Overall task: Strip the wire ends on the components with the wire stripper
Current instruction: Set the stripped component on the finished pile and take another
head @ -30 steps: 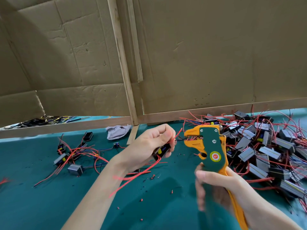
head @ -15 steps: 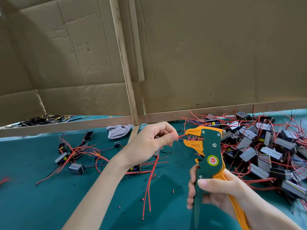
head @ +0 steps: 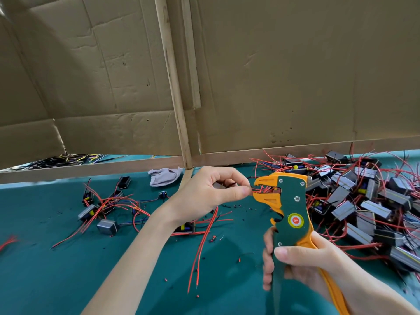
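Note:
My left hand [head: 211,194] pinches red wires [head: 259,190] between thumb and forefinger and holds their ends inside the open orange jaws of the wire stripper [head: 287,212]. My right hand [head: 302,267] grips the stripper's green and orange handles, holding it upright. The component [head: 186,227] these wires belong to hangs below my left wrist, with long red wires [head: 200,251] trailing down over the green table [head: 68,269]. A large heap of grey components [head: 368,205] with red wires lies at the right.
A smaller group of components [head: 102,208] with red wires lies at the left. A crumpled grey cloth [head: 163,177] sits by the wooden post [head: 175,87]. Cardboard walls [head: 295,71] close off the back. Small bits of stripped insulation [head: 213,238] dot the table.
My left hand has brought the red wire ends into the stripper's jaws. The component dropped out of my palm and now hangs below the wrist. My right hand shifted its grip on the handles.

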Tool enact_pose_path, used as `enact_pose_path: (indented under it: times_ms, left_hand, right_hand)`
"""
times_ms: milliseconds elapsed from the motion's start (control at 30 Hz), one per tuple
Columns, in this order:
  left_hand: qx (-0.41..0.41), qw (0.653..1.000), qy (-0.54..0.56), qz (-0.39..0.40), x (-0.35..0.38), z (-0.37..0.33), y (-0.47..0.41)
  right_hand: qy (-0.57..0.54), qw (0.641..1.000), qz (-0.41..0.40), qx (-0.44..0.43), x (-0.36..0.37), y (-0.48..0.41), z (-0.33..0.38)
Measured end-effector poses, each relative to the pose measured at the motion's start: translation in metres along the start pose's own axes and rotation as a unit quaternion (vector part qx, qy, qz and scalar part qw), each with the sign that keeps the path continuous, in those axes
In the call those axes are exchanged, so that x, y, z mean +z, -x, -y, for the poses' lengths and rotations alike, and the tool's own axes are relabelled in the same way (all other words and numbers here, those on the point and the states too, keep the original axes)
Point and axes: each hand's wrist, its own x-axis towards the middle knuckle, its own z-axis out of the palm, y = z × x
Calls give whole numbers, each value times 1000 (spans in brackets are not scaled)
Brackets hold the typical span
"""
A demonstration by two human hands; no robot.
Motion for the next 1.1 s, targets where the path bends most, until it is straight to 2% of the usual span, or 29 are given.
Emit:
enact_pose_path:
  times_ms: [167,333,467,600,700,833,933,1100]
  left_hand:
    - [-5,1000,3,20,-2,-1,0]
    - [-13,999,6,41,-4,-4,1]
    - [-53,998,-34,22,0,5,-2]
    - [-60,997,-40,10,3,13,-5]
    - [-61,995,-60,-44,-5,18,-7]
    - [-29,983,-85,-161,-7,18,-14]
    - [31,962,-109,-247,-2,6,-28]
    - [112,913,-69,-386,38,-22,-77]
  right_hand:
    - [25,999,-22,1,1,0,-3]
    - [47,994,-97,5,10,1,-6]
    - [100,981,-169,-12,11,-1,-11]
    - [-32,993,-114,14,8,-6,-9]
    - [-61,989,-133,15,2,-9,-10]
    - [-85,976,-196,32,-8,-12,-11]
    - [-82,969,-227,61,-11,-15,-12]
    - [-58,966,-235,91,-13,-15,-11]
